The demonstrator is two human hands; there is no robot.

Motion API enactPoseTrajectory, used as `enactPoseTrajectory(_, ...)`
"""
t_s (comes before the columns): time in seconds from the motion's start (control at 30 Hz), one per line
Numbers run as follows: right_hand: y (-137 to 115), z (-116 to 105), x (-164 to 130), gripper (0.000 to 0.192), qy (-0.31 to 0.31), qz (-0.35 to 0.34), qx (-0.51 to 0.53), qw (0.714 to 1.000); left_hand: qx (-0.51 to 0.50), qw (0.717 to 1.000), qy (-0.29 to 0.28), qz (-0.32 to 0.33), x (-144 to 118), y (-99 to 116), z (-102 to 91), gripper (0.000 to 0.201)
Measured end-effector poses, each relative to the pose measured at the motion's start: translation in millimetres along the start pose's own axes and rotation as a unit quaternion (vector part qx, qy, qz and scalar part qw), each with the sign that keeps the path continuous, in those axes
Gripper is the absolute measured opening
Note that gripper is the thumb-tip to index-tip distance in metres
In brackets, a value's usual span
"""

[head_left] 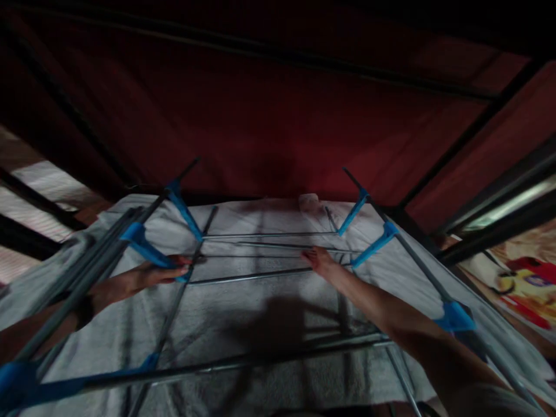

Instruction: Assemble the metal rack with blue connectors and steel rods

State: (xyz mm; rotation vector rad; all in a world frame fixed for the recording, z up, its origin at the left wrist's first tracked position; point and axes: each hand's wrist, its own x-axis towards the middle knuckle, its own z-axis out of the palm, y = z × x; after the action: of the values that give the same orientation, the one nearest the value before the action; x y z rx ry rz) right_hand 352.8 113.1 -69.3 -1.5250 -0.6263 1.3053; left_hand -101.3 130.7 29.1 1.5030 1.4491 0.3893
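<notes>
A rack frame of grey metal tubes and blue plastic connectors lies before me on a white cloth. At the left, the fingers of my left hand (176, 270) close around the inner end of a blue connector (150, 250), where it meets a long tube (174, 313). My right hand (320, 262) reaches over the middle of the frame, fingers closed at a thin metal rod (252, 256) that spans toward my left hand. Just below runs a thicker crossbar (256, 276), passing behind my right hand. Blur hides the exact fingertip contact.
Loose tubes (93, 255) lie bunched along the left side. Nearer me, another crossbar (243, 362) spans the frame. A dark red wall (278, 127) stands close behind the white cloth (269, 313). Dark metal posts flank both sides, and a colourful patterned fabric (530, 284) shows at right.
</notes>
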Motion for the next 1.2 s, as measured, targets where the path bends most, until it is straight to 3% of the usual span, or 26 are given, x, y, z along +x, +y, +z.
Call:
enactPoseTrajectory(0.13,9,-11,-2,0.009,-0.094,0.033,-0.055,0.993,-0.039,0.994,-0.031,-0.095,19,-21,18.6,0.089)
enactPoseTrajectory(0.2,16,3,-7,0.011,-0.141,0.001,-0.118,0.983,-0.067,0.992,-0.022,-0.102,27,-39,24.6,0.096)
enactPoseTrajectory(0.27,26,26,-15,0.015,-0.183,-0.074,-0.24,0.95,-0.09,0.992,-0.006,-0.093,32,-57,28.0,0.094)
enactPoseTrajectory(0.37,39,68,-28,0.017,-0.23,-0.207,-0.423,0.852,-0.112,0.991,0.007,-0.073,34,-76,29.5,0.087)
enactPoseTrajectory(0.43,45,93,-35,0.018,-0.265,-0.298,-0.526,0.751,-0.119,0.991,0.005,-0.068,34,-82,28.5,0.087)
enactPoseTrajectory(0.5,48,110,-40,0.021,-0.286,-0.364,-0.622,0.632,-0.124,0.99,-0.007,-0.069,32,-80,26.6,0.086)
enactPoseTrajectory(0.53,48,116,-41,0.023,-0.291,-0.374,-0.649,0.595,-0.124,0.99,-0.012,-0.07,31,-77,25.5,0.085)
enactPoseTrajectory(0.6,47,121,-40,0.027,-0.293,-0.373,-0.679,0.56,-0.121,0.99,-0.025,-0.066,29,-69,23.1,0.083)
enactPoseTrajectory(0.73,44,116,-33,0.031,-0.294,-0.365,-0.691,0.551,-0.119,0.99,-0.062,-0.052,29,-62,19.3,0.074)
enactPoseTrajectory(0.87,44,114,-26,0.033,-0.306,-0.349,-0.683,0.565,-0.135,0.986,-0.083,-0.048,32,-69,17.5,0.069)
enactPoseTrajectory(1.03,43,117,-25,0.03,-0.324,-0.329,-0.663,0.59,-0.15,0.985,-0.07,-0.047,32,-80,17.6,0.073)
enactPoseTrajectory(1.2,39,117,-29,0.03,-0.316,-0.329,-0.67,0.586,-0.145,0.987,-0.048,-0.045,34,-89,20.4,0.068)
